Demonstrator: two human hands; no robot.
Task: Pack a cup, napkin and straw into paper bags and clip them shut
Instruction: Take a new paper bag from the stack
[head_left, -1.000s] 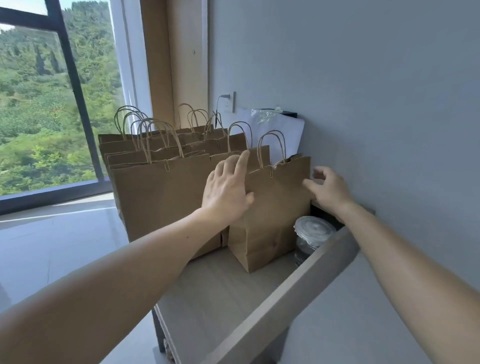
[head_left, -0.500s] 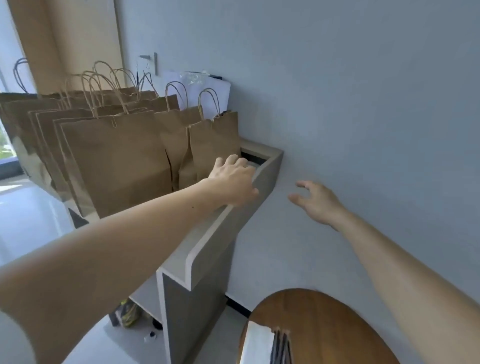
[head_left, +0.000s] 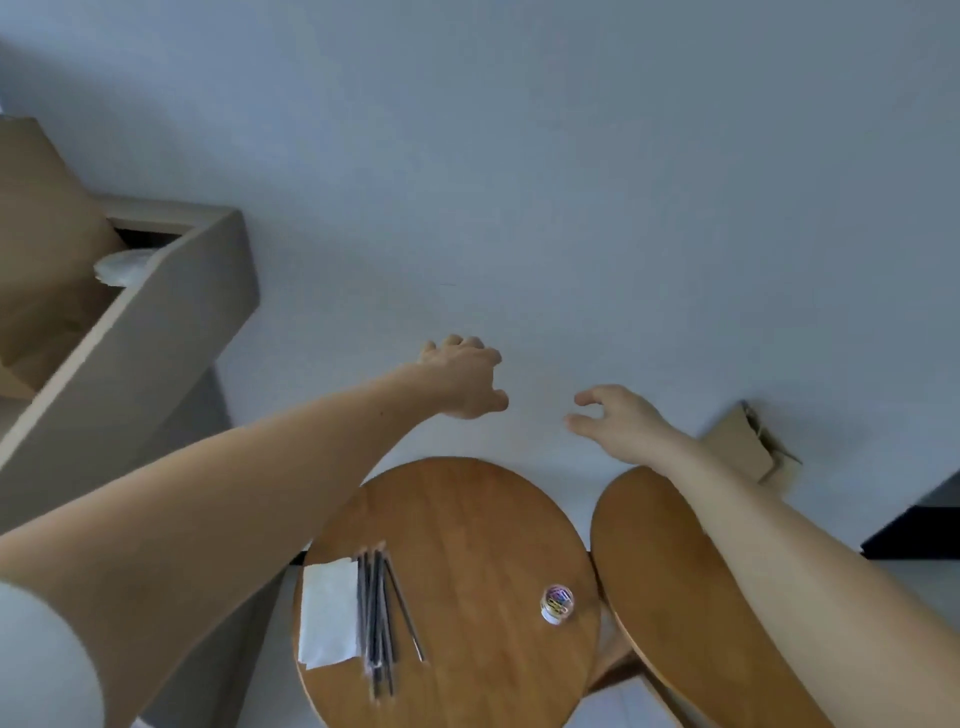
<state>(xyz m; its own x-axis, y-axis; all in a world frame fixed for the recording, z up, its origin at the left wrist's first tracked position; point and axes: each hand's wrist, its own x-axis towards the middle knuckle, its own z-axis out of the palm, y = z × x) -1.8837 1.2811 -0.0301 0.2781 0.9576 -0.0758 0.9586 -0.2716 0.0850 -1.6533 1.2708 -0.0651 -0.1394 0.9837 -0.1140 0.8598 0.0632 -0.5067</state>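
Note:
My left hand (head_left: 464, 378) and my right hand (head_left: 613, 422) hang in the air before the wall, above two round wooden tables; both hold nothing, fingers loosely curled. On the left table (head_left: 483, 525) lie white napkins (head_left: 329, 612), several dark straws (head_left: 378, 618) and a small jar of coloured clips (head_left: 557, 604). A brown paper bag (head_left: 36, 249) shows at the far left on the grey shelf (head_left: 135, 343), with a clear cup lid (head_left: 122, 262) beside it. More brown paper (head_left: 745, 441) leans against the wall at the right.
A second round wooden table (head_left: 670, 582) stands right of the first, partly under my right forearm. The grey wall (head_left: 519, 182) fills the upper view. A dark skirting (head_left: 914, 530) runs at the lower right.
The view has swung right and down from the shelf of bags to the round tables. My left hand has left the shelf edge; both hands now hover by the wall.

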